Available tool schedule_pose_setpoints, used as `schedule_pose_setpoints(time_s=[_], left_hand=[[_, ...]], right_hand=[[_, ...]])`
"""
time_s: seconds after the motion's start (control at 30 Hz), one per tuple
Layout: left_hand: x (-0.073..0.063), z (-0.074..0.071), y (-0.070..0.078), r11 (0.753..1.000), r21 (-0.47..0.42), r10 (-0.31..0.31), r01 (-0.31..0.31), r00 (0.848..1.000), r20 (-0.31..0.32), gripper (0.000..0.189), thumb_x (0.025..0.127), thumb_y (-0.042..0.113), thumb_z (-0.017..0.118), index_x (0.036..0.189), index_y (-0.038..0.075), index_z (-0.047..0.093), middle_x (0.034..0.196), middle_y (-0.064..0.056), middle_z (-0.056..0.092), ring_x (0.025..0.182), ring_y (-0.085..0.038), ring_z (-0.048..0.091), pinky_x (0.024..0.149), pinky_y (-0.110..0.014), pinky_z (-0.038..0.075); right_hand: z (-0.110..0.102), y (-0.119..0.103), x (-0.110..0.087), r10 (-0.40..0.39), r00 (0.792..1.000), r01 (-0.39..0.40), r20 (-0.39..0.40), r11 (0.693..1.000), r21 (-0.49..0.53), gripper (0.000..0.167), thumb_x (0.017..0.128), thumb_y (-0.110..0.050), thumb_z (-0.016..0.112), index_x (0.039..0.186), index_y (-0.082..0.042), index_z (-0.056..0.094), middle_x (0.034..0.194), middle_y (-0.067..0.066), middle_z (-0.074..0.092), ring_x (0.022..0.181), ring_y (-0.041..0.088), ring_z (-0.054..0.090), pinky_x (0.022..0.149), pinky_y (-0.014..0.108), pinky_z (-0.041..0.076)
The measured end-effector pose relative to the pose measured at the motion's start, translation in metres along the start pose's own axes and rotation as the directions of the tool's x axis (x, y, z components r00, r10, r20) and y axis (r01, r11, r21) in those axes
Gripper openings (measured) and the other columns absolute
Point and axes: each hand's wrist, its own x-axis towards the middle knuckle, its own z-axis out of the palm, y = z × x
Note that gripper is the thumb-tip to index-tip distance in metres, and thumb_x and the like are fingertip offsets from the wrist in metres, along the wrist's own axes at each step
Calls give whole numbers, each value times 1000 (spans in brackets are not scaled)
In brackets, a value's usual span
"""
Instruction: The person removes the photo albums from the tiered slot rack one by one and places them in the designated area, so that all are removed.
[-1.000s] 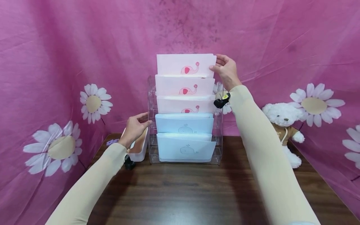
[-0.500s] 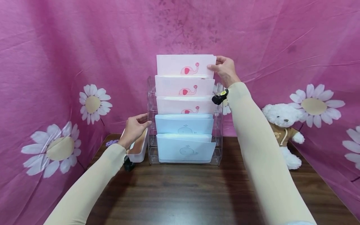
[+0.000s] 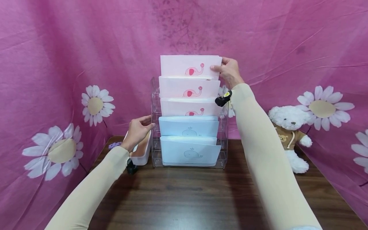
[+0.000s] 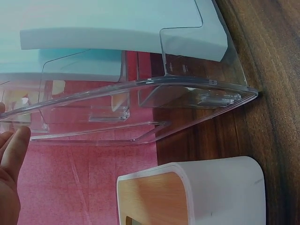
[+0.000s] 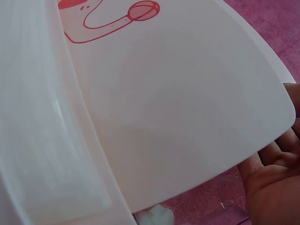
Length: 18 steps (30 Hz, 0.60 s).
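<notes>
A clear plastic file rack [image 3: 156,156] stands upright on the table, its tiers filled with folders. Pink elephant folders sit in the upper tiers, and light blue whale folders [image 3: 175,156] below. My right hand [image 3: 231,72] pinches the right edge of the top pink folder [image 3: 173,65], thumb in front and fingers behind. In the right wrist view that folder [image 5: 173,103] fills most of the picture, with the hand [image 5: 276,183] at its corner. My left hand [image 3: 137,131] grips the rack's left side; in the left wrist view its fingers [image 4: 16,150] are at the clear edge.
A white box with a wooden top [image 3: 141,156] stands just left of the rack, with small purple flowers [image 3: 114,145] behind it. To the right sits a white teddy bear [image 3: 288,137] in a brown top. Pink daisy-printed cloth [image 3: 123,48] hangs behind and beside the table [image 3: 184,198].
My right hand has shifted slightly left, its thumb now further over the top pink folder's face. The left hand keeps its place on the rack; the folders look nearly unmoved.
</notes>
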Motion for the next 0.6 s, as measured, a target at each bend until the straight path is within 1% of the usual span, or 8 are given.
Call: schedule_pose_setpoints(time_s=[0.1,0.2,0.3,0.43,0.6], left_hand=[[0,-1,-1,1000,-5,-8,8,1000,7,55,96,26,70,147,12,55,141,-12,64,131,-26,62,108,-44,54],[0,-1,-1,1000,-11,-19,19,1000,9,55,97,26,70,147,12,54,142,-12,63,131,-26,62,108,-43,53],[1,0,-1,1000,-12,-26,26,1000,3,54,96,25,70,146,11,55,142,-12,64,131,-26,62,108,-42,53],[2,1,-2,1000,-2,-28,28,1000,2,54,97,25,70,147,11,55,141,-12,64,130,-26,62,107,-42,54],[2,2,-2,1000,12,-20,20,1000,-3,54,97,27,70,147,12,55,141,-11,64,130,-25,63,106,-43,55]], right_hand=[[2,0,-1,7,1000,-7,13,1000,-15,49,86,7,73,133,-9,66,117,6,71,104,21,68,106,40,56],[4,0,-1,5,999,-4,37,999,-32,46,88,6,71,131,-9,66,110,3,69,103,21,67,107,41,55],[6,1,0,2,999,0,51,1000,-25,42,89,7,70,128,-8,67,105,1,68,101,20,66,107,41,54],[7,4,2,10,999,-11,36,1000,10,40,89,8,69,126,-9,68,104,1,69,100,20,67,106,42,54],[10,5,2,32,999,-32,9,998,61,41,89,5,71,126,-13,70,110,2,70,103,20,68,104,41,55]])
